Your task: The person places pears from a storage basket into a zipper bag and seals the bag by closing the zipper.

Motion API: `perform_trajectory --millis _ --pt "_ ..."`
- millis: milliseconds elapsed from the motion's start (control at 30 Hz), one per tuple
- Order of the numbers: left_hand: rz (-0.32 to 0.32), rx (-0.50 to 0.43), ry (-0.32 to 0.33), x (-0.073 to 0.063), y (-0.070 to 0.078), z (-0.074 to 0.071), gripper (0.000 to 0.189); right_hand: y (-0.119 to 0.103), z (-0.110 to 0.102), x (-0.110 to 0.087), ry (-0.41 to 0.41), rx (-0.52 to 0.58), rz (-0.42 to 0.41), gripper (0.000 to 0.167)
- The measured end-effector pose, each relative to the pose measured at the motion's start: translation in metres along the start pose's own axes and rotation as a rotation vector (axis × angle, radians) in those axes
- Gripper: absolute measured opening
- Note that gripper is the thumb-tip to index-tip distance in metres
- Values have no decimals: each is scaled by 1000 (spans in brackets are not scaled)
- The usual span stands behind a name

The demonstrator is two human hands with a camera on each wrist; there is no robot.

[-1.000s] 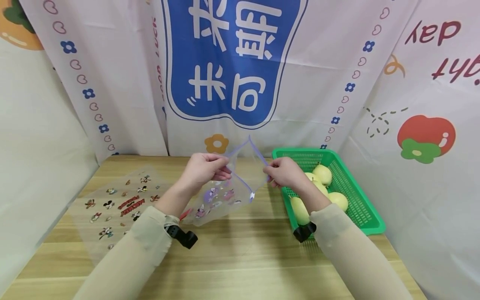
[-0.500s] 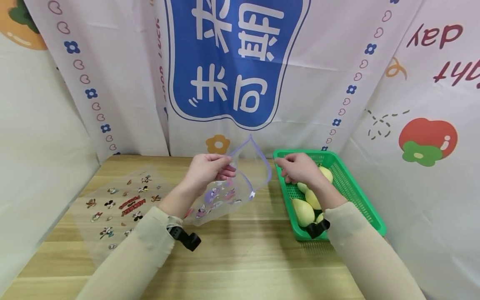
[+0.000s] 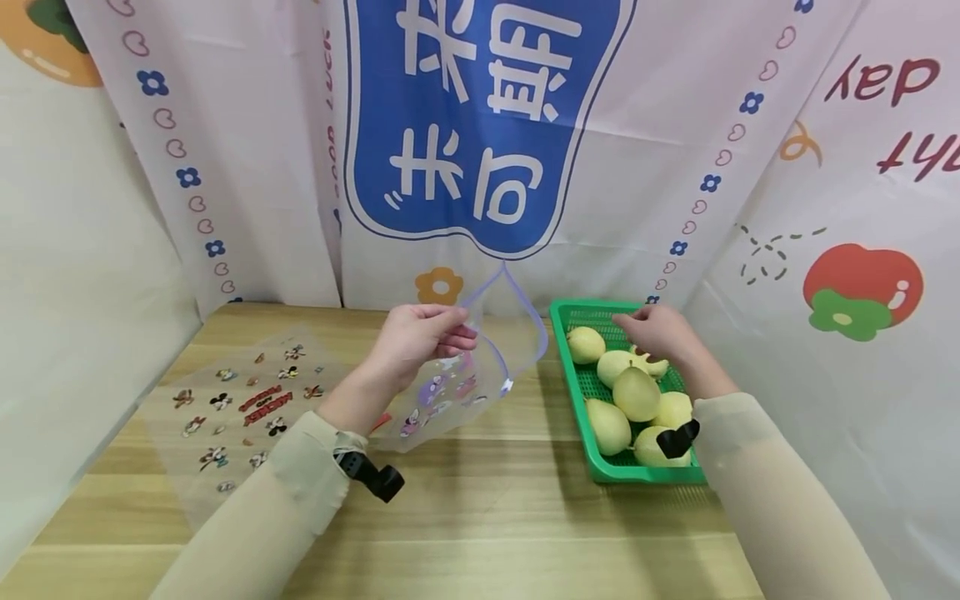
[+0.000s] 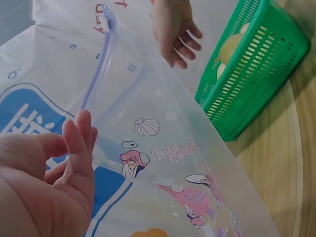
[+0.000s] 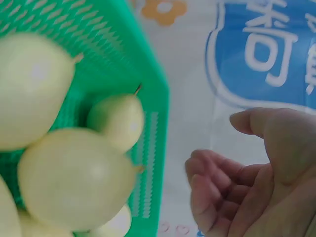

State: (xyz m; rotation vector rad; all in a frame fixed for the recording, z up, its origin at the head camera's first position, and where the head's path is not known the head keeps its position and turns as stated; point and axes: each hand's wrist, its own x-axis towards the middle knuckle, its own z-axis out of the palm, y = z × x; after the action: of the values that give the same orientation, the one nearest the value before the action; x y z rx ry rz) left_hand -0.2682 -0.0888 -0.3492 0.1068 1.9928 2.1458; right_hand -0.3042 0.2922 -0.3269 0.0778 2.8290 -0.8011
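Observation:
My left hand (image 3: 416, 342) pinches the edge of a clear zip bag (image 4: 170, 131) with a purple zip and pink cartoon prints. The bag's mouth gapes in a diamond shape in the head view. My right hand (image 3: 663, 337) hovers over the far part of a green plastic basket (image 3: 576, 408), holding nothing. Its fingers are loosely bent, with the thumb apart from them in the right wrist view. Several pale yellow-green pears (image 5: 79, 177) lie in the basket under and beside that hand.
A second clear bag (image 3: 247, 433) with mouse cartoon prints lies flat on the wooden table (image 3: 480, 517) at the left. A printed cloth (image 3: 262, 167) hangs behind the table's far edge. Small black cameras (image 3: 375, 479) are strapped at both wrists.
My right hand has let go of the bag's right edge and moved right, over the basket of pears. My left hand stays nearly in place, still pinching the bag, whose mouth remains spread.

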Motion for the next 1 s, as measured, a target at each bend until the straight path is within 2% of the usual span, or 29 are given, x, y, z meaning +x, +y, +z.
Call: perform_trajectory --millis 100,200,300,400,667,1000 --pt "5 3 -3 0 0 1 43 12 1 4 -64 -65 36 61" --pt "5 -1 -5 1 0 2 43 23 5 6 -162 -138 78 59" --pt "1 -7 3 0 1 1 42 30 9 7 -255 -189 117 64" --pt "0 -9 12 -1 0 -1 41 33 13 7 -298 -225 118 72" --pt "-3 -20 6 1 -2 1 40 38 18 7 -333 -241 129 68" --pt "-7 -38 -7 3 -5 2 40 35 19 0 -344 -270 141 57"
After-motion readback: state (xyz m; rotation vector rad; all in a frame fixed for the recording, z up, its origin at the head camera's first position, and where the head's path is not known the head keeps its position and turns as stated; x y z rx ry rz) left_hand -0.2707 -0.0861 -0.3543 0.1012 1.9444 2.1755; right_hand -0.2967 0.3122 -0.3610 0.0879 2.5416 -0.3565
